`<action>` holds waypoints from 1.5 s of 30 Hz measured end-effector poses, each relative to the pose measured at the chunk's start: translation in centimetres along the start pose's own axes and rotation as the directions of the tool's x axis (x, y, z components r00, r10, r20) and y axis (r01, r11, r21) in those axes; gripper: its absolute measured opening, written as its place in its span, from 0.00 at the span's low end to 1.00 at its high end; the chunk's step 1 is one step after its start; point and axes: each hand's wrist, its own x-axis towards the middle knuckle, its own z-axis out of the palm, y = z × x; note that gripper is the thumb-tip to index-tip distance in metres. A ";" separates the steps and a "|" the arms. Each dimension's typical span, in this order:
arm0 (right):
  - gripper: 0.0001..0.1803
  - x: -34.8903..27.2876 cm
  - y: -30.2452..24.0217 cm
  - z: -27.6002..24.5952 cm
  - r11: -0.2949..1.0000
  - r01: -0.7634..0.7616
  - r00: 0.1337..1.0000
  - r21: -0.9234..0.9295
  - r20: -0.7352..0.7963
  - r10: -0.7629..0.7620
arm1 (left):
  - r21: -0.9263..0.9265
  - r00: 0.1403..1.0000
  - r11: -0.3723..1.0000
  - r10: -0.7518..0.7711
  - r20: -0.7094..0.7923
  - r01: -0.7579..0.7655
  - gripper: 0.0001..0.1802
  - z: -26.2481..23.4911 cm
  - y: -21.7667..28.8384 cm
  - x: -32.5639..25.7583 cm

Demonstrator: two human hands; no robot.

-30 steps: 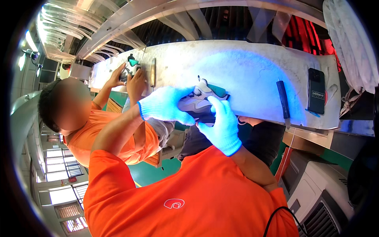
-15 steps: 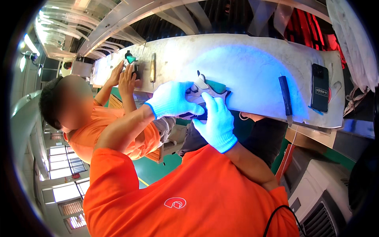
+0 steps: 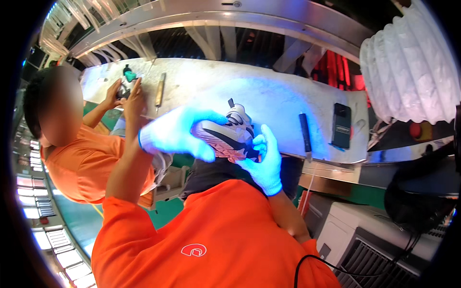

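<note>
A white, grey and black sneaker (image 3: 228,131) is held at the table's near edge, tilted with its patterned sole side toward me. My left hand (image 3: 180,132), in a white glove lit blue, wraps round one end, fingers over the upper and thumb below by the sole. At the opposite end my right hand (image 3: 267,163), gloved alike, has its fingers curled against the shoe and its thumb under the sole edge. The tongue and a dark pull tab point away from me. Part of the shoe is hidden by the gloves.
On the pale worktable (image 3: 201,77) lie a dark-handled knife (image 3: 305,133), a black phone (image 3: 341,126) and a wooden-handled tool (image 3: 160,91). At the left a co-worker (image 3: 91,144) handles a shoe with a green part (image 3: 129,74). A white ribbed duct (image 3: 408,67) hangs at right.
The sneaker has been turned, so its side and sole now face me and its green part no longer shows. My hands have moved further apart around it. The whole view has shifted.
</note>
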 end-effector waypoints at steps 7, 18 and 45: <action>0.65 0.7 -0.4 -1.0 0.844 -0.409 0.905 0.347 0.034 0.424 | -0.033 0.943 0.989 0.124 -0.309 -0.141 0.33 3.8 -3.7 2.8; 0.44 -0.4 -0.1 -1.1 0.761 -0.325 0.906 0.562 -0.046 0.421 | -0.743 0.939 0.663 -0.192 -0.284 -0.089 0.35 15.6 -13.9 2.0; 0.35 2.6 -11.8 6.5 0.804 0.461 0.880 -0.375 0.311 -0.360 | -0.108 0.659 0.767 0.459 -0.595 -0.632 0.26 9.1 -12.4 -1.4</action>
